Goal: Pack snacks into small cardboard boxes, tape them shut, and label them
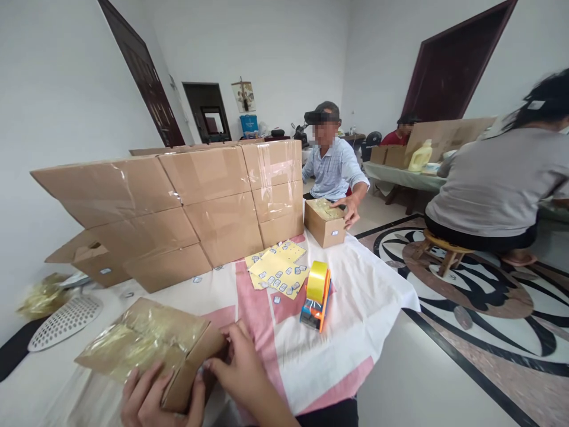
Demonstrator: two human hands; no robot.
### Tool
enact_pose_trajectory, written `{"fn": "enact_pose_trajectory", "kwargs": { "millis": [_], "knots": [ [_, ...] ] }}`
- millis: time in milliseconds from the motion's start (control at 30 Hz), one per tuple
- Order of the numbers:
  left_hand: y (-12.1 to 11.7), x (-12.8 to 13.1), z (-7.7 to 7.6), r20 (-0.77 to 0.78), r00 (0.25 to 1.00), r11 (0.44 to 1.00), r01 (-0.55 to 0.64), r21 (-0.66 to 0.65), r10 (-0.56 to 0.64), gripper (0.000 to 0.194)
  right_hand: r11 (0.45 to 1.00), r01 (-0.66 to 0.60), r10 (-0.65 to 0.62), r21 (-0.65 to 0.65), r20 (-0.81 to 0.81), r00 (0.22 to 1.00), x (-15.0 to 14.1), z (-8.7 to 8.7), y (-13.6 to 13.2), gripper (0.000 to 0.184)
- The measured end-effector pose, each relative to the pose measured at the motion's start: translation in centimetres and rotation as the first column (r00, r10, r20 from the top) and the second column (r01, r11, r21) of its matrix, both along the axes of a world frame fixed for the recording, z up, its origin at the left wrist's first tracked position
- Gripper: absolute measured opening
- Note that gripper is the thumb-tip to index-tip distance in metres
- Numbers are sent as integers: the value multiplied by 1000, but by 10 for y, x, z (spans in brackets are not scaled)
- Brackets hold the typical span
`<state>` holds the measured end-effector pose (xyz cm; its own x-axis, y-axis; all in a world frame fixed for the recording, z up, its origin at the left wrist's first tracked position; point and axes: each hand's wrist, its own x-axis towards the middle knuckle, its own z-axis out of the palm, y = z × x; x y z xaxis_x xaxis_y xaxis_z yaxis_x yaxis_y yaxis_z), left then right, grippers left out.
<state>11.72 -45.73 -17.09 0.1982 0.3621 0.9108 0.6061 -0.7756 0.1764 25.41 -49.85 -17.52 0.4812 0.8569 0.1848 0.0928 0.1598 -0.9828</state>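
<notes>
A cardboard box (146, 338) with clear, yellowish tape over its top lies tilted in front of me at the lower left. My left hand (160, 397) grips its near corner, fingers on the taped top and thumb along the end face. At that end my right hand (244, 362) holds the box, fingers curled over the far edge and thumb on the end face. Between the thumbs shows a small pale bit, too small to name. Beyond lie yellow sheets of small labels (284, 270) and a tape dispenser (316, 296) with a yellow roll.
Stacked cardboard boxes (213, 201) form a wall across the table's back. Opposite, a person's hand (349, 209) rests on another taped box (326, 228). A white perforated object (66, 323) and crumpled tape (42, 296) lie left. Another person sits on a stool (440, 249) at right.
</notes>
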Motion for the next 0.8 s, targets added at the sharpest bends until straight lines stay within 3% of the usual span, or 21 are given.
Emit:
{"fn": "enact_pose_trajectory", "kwargs": {
  "millis": [167, 367, 567, 800],
  "knots": [
    [-4, -2, 10, -76, 997, 998, 0, -57, -4, 77, 1000, -26, 26, -2, 26, 999, 4, 0, 1, 39],
    [-11, -1, 20, -128, 992, 994, -7, -111, -7, 69, 988, -150, 146, 40, 91, 985, 10, -2, 4, 55],
    [-14, -2, 21, -140, 990, 992, -16, -129, -3, 67, 986, -150, 146, 67, 53, 988, 9, -1, 2, 34],
    [-11, -6, 20, -140, 990, 994, -26, -109, 10, 73, 986, -167, 166, 27, 50, 985, 10, 1, 0, 51]
  ]
}}
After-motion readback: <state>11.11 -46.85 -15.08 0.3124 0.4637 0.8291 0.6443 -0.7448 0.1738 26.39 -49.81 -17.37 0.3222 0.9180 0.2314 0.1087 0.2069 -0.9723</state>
